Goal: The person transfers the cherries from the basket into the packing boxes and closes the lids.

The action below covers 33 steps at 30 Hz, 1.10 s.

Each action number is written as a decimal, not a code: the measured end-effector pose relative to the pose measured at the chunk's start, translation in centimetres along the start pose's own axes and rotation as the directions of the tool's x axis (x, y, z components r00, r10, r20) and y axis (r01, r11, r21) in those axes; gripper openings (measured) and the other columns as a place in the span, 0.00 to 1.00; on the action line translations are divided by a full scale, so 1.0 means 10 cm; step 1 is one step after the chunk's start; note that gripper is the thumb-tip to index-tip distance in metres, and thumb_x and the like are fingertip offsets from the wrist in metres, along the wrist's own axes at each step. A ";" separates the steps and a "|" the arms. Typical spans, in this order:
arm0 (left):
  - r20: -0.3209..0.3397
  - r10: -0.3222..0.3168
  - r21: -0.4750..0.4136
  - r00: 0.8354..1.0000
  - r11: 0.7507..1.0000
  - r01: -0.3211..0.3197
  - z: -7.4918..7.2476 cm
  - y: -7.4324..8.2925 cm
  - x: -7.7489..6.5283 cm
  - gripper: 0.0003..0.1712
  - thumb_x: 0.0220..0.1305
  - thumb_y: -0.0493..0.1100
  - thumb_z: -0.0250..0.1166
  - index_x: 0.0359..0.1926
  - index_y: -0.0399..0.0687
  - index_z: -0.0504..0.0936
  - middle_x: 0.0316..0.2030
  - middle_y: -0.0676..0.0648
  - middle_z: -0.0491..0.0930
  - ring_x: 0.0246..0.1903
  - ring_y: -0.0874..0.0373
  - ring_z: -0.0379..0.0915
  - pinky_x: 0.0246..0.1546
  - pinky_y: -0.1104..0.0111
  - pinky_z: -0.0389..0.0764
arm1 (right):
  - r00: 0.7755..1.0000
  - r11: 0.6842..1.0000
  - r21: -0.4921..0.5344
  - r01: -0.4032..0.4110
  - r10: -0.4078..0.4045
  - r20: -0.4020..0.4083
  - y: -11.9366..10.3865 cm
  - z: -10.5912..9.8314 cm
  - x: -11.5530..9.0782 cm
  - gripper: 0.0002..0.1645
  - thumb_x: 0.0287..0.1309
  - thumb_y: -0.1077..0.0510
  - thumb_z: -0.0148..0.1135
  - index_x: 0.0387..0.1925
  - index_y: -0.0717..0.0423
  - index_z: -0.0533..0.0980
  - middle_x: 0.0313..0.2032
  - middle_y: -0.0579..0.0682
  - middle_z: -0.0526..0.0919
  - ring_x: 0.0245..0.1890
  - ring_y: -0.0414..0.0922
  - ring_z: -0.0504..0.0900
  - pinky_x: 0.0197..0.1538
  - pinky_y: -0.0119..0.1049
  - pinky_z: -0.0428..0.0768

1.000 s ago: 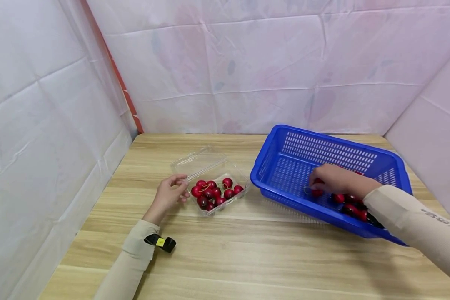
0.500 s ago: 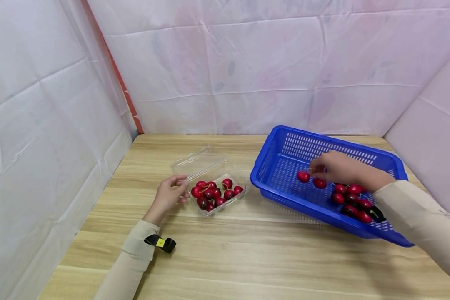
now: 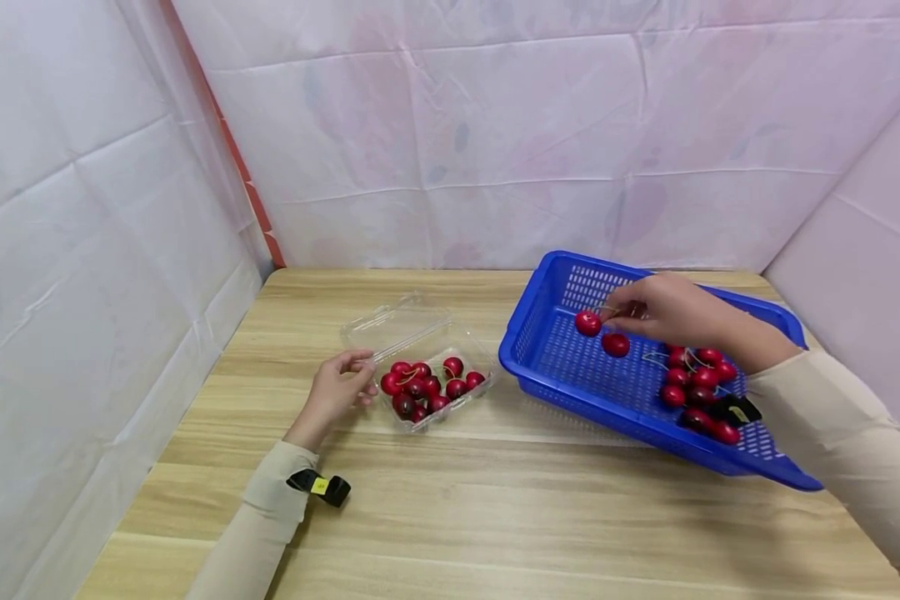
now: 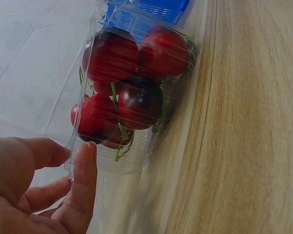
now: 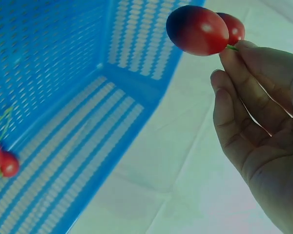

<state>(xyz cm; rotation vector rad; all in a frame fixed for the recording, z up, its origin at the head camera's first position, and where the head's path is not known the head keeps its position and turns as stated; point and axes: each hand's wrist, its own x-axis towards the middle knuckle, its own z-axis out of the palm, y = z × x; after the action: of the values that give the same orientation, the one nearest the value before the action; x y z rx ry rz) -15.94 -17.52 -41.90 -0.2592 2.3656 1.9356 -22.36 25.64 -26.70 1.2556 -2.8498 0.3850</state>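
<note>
The blue basket (image 3: 607, 412) stands on the wooden table (image 3: 457, 517), its far rim near the pale sheet (image 3: 457, 125) behind, and a broad stretch of wood runs from its near rim toward the person. A narrow strip of table separates its left end from the clear container (image 3: 405, 325), whose lid is folded back to the far side. The basket's long axis runs left to right, its right end slanting nearer the person; the container's tray slants the other way and has cherries (image 3: 416, 387) inside. Above the left half of the basket hang one cherry (image 3: 588, 323) and, just beside it, a second cherry (image 3: 616, 345); the closer one in the right wrist view is oval, its stem end pointing at the fingertips. The right hand (image 3: 667, 308) pinches the stems between thumb and finger, its forearm crossing the basket's right end from the near side, over a heap of cherries (image 3: 703, 377) in that end. Well left of the basket, the left hand (image 3: 335, 387) pinches the container's thin edge, thumb and finger narrow together, forearm lying along the table from the near left.
</note>
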 end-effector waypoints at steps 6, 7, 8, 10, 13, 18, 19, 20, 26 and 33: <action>0.004 -0.014 0.009 1.000 1.000 0.014 0.00 0.00 0.01 0.23 0.69 0.39 0.58 0.62 0.34 0.70 0.46 0.34 0.74 0.27 0.58 0.80 0.30 0.66 0.85 | 0.999 0.999 0.034 0.041 -0.041 -0.014 -0.24 -0.05 0.14 0.04 0.57 0.61 0.67 0.35 0.48 0.83 0.31 0.42 0.84 0.29 0.33 0.80 0.34 0.29 0.82; 0.003 -0.017 0.010 1.000 1.000 0.017 0.00 0.00 0.02 0.23 0.69 0.39 0.58 0.62 0.34 0.70 0.47 0.34 0.74 0.27 0.58 0.80 0.29 0.66 0.85 | 0.999 0.998 0.040 0.045 -0.045 -0.014 -0.29 -0.07 0.18 0.04 0.58 0.61 0.66 0.35 0.49 0.83 0.31 0.42 0.85 0.30 0.33 0.80 0.35 0.29 0.82; 0.000 -0.018 0.015 1.000 1.000 0.018 -0.01 -0.01 0.02 0.23 0.69 0.39 0.58 0.62 0.34 0.70 0.47 0.34 0.74 0.27 0.58 0.80 0.29 0.66 0.85 | 0.998 0.998 0.045 0.054 -0.054 -0.017 -0.34 -0.07 0.22 0.04 0.58 0.60 0.66 0.36 0.49 0.83 0.32 0.42 0.85 0.30 0.33 0.80 0.35 0.30 0.82; -0.003 -0.021 0.021 1.000 1.000 0.021 -0.01 0.00 0.03 0.23 0.68 0.39 0.58 0.62 0.35 0.70 0.48 0.34 0.74 0.27 0.58 0.80 0.29 0.66 0.85 | 0.997 0.996 0.046 0.077 -0.076 -0.022 -0.44 -0.08 0.31 0.05 0.59 0.61 0.65 0.36 0.50 0.83 0.31 0.42 0.85 0.30 0.34 0.79 0.35 0.31 0.82; -0.010 -0.010 0.028 1.000 1.000 0.010 -0.01 0.00 0.02 0.24 0.68 0.40 0.59 0.62 0.36 0.70 0.48 0.34 0.75 0.26 0.59 0.80 0.28 0.67 0.85 | 0.991 0.991 0.043 0.127 -0.125 -0.039 -0.58 -0.06 0.46 0.05 0.58 0.62 0.65 0.35 0.52 0.84 0.30 0.43 0.84 0.29 0.35 0.79 0.34 0.34 0.82; -0.018 -0.005 0.028 1.000 1.000 0.005 0.00 -0.01 0.02 0.23 0.68 0.39 0.59 0.61 0.35 0.71 0.47 0.35 0.75 0.25 0.60 0.79 0.28 0.67 0.85 | 0.978 0.979 0.022 0.201 -0.200 -0.053 -0.83 0.06 0.69 0.04 0.55 0.64 0.67 0.33 0.54 0.84 0.30 0.45 0.85 0.30 0.38 0.81 0.35 0.36 0.83; -0.020 -0.005 0.028 1.000 1.000 0.005 0.00 -0.02 0.02 0.22 0.68 0.38 0.59 0.61 0.35 0.71 0.46 0.35 0.75 0.25 0.60 0.79 0.28 0.68 0.85 | 0.975 0.976 0.018 0.216 -0.215 -0.054 -0.89 0.09 0.72 0.03 0.55 0.64 0.68 0.33 0.54 0.84 0.30 0.45 0.86 0.30 0.38 0.81 0.35 0.36 0.83; -0.020 -0.003 0.028 1.000 1.000 0.004 0.00 -0.03 0.02 0.22 0.68 0.38 0.59 0.61 0.35 0.71 0.46 0.35 0.75 0.25 0.60 0.79 0.28 0.68 0.85 | 0.971 0.972 0.011 0.234 -0.233 -0.055 -0.94 0.12 0.76 0.03 0.55 0.64 0.67 0.32 0.55 0.84 0.30 0.45 0.85 0.29 0.38 0.81 0.35 0.36 0.83; -0.020 0.008 0.030 1.000 1.000 -0.008 -0.01 -0.05 0.02 0.22 0.68 0.38 0.58 0.60 0.35 0.71 0.45 0.35 0.75 0.25 0.60 0.79 0.27 0.69 0.85 | 0.964 0.964 0.014 0.264 -0.264 -0.011 -1.18 0.33 0.94 0.04 0.58 0.64 0.64 0.32 0.55 0.83 0.30 0.45 0.85 0.29 0.38 0.80 0.36 0.35 0.82; -0.014 0.010 0.024 1.000 1.000 -0.010 -0.01 -0.04 0.02 0.22 0.69 0.38 0.58 0.61 0.35 0.71 0.47 0.33 0.75 0.25 0.61 0.79 0.27 0.69 0.85 | 0.967 0.971 0.007 0.238 -0.238 0.088 -1.34 0.61 1.10 0.06 0.61 0.65 0.61 0.33 0.55 0.83 0.31 0.46 0.85 0.31 0.40 0.82 0.38 0.34 0.82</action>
<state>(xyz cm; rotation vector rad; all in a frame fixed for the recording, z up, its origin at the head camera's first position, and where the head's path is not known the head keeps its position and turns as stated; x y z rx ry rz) -16.06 -17.72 -42.33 -0.2608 2.4015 1.9151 -19.51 7.60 -28.58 1.6293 -2.7195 0.3264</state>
